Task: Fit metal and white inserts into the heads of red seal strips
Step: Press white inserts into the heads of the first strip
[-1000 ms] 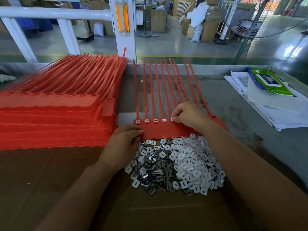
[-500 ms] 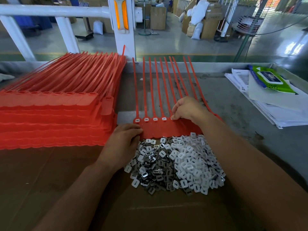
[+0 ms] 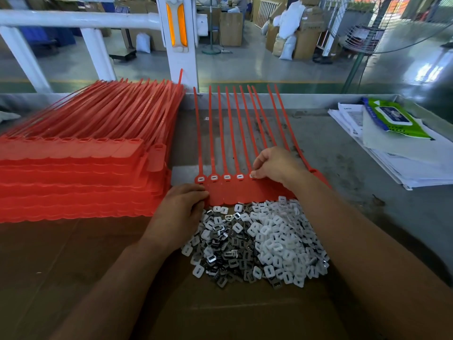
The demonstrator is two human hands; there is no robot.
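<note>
From the head camera I look down on a joined row of red seal strips (image 3: 235,192) lying flat on the grey table (image 3: 343,173), tails pointing away from me and heads in a line nearer me. The four leftmost heads each show a fitted insert (image 3: 213,177).

My right hand (image 3: 277,165) sits over the fifth head, fingers bunched, thumb and forefinger pinching a white insert (image 3: 252,176) right at that head. How deep the piece sits I cannot tell.

My left hand (image 3: 179,212) lies at the row's near left corner, its bent fingertips touching the red edge. I cannot tell whether it pinches the plastic or only presses on it.

Just below the row, on brown cardboard (image 3: 220,315), lies the loose pile: metal inserts (image 3: 220,246) mostly on the left, white inserts (image 3: 282,236) mostly on the right. A tall stack of red strips (image 3: 73,173) fills the left side. At far right, a green wipes packet (image 3: 397,119) rests on papers (image 3: 404,163).
</note>
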